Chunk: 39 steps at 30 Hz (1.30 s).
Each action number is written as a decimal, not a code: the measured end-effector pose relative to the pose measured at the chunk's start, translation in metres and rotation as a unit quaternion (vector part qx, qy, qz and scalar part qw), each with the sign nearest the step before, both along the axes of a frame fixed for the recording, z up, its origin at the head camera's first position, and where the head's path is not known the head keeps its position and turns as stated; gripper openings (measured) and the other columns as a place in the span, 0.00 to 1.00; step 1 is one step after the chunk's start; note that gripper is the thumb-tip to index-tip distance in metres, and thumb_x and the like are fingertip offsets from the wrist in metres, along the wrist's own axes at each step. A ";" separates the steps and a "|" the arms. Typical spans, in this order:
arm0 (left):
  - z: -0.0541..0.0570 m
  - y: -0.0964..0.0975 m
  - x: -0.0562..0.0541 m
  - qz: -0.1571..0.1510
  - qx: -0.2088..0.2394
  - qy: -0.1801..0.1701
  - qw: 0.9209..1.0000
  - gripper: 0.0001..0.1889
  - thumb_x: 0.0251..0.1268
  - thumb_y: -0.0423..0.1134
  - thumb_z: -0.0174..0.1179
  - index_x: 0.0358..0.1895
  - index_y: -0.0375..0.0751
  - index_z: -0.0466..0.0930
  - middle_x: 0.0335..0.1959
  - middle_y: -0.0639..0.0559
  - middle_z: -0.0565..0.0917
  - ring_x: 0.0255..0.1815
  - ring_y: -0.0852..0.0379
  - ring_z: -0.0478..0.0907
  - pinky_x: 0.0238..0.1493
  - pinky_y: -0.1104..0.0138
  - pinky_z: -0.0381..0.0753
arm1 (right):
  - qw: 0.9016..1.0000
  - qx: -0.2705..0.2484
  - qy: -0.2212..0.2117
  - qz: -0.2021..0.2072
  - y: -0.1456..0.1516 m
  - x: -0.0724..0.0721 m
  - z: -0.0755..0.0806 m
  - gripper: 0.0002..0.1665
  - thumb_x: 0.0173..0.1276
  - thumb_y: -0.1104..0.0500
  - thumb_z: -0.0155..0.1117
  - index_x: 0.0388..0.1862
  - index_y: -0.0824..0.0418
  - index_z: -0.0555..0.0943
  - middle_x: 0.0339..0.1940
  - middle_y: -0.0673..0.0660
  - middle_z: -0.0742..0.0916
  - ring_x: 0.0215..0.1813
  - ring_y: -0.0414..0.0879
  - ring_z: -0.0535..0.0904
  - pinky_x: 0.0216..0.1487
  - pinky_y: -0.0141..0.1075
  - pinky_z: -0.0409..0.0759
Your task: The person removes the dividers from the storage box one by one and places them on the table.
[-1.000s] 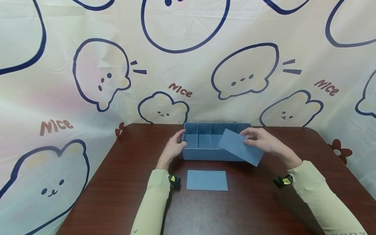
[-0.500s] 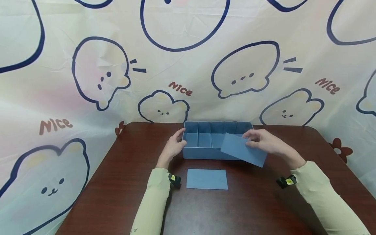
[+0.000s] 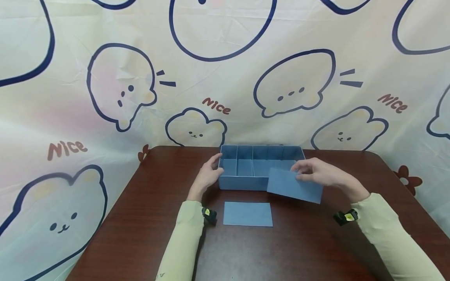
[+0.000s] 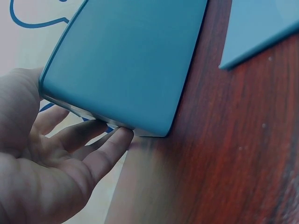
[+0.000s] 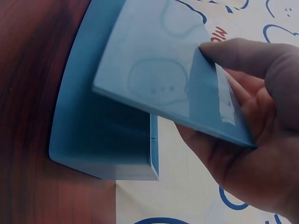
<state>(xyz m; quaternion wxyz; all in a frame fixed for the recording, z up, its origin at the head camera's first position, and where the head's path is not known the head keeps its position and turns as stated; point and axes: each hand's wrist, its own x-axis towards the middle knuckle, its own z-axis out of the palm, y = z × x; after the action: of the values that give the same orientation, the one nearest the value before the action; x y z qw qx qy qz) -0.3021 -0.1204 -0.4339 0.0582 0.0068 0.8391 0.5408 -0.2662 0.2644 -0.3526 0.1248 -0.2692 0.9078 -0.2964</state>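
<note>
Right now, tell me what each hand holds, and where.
Right hand: a panel, by its far long edge. Left hand: the box, by its left end.

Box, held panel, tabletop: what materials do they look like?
Box: likely satin molded plastic; even blue, rounded corners.
Held panel: probably rigid glossy plastic; seems to mirror the backdrop.
Tabletop: wood or wood-look laminate, semi-gloss; reddish-brown grain, soft glare.

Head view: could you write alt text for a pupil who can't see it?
A person's right hand holds a flat blue panel in front of a blue divided box, while the left hand grips the box's left end. A second blue panel lies on the brown table.
</note>
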 end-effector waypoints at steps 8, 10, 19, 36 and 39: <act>0.000 0.002 -0.002 0.002 0.004 0.001 1.000 0.34 0.65 0.37 0.52 0.74 0.65 0.59 0.77 0.47 0.61 0.77 0.45 0.59 0.71 0.45 0.66 | 0.999 0.003 -0.030 0.035 0.004 0.000 -0.005 0.14 0.69 0.57 0.63 0.52 0.52 0.81 0.43 0.50 0.86 0.44 0.46 0.80 0.46 0.37 0.81; -0.001 0.001 -0.002 0.001 0.003 -0.001 1.000 0.34 0.65 0.37 0.52 0.74 0.65 0.59 0.78 0.47 0.61 0.78 0.45 0.59 0.71 0.44 0.66 | 0.999 0.003 -0.034 0.036 0.005 0.000 -0.006 0.13 0.69 0.57 0.63 0.52 0.51 0.81 0.41 0.49 0.86 0.44 0.46 0.80 0.45 0.36 0.81; -0.001 0.000 -0.003 -0.001 -0.002 -0.003 1.000 0.33 0.66 0.39 0.52 0.73 0.66 0.59 0.78 0.48 0.60 0.77 0.45 0.59 0.70 0.43 0.66 | 0.998 0.010 -0.044 0.047 0.009 0.001 -0.011 0.12 0.69 0.56 0.63 0.50 0.50 0.81 0.38 0.47 0.86 0.43 0.45 0.80 0.45 0.37 0.79; -0.001 0.001 -0.002 -0.001 0.003 -0.001 1.000 0.33 0.66 0.38 0.51 0.73 0.65 0.59 0.77 0.47 0.61 0.77 0.44 0.60 0.70 0.43 0.67 | 0.996 -0.007 -0.045 0.076 0.017 0.010 -0.022 0.11 0.69 0.56 0.63 0.49 0.50 0.81 0.32 0.48 0.85 0.36 0.42 0.79 0.37 0.33 0.77; 0.000 0.001 -0.001 -0.002 0.007 -0.002 1.000 0.32 0.66 0.39 0.51 0.73 0.66 0.60 0.77 0.47 0.62 0.77 0.44 0.60 0.70 0.43 0.67 | 0.996 -0.009 -0.049 0.081 0.017 0.012 -0.023 0.10 0.69 0.56 0.63 0.48 0.50 0.82 0.31 0.49 0.84 0.35 0.42 0.78 0.35 0.33 0.76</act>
<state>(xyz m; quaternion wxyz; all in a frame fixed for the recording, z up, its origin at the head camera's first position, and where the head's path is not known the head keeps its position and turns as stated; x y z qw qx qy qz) -0.3033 -0.1196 -0.4339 0.0606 0.0078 0.8351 0.5467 -0.2538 0.2812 -0.3758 0.1902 -0.3277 0.8733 -0.3063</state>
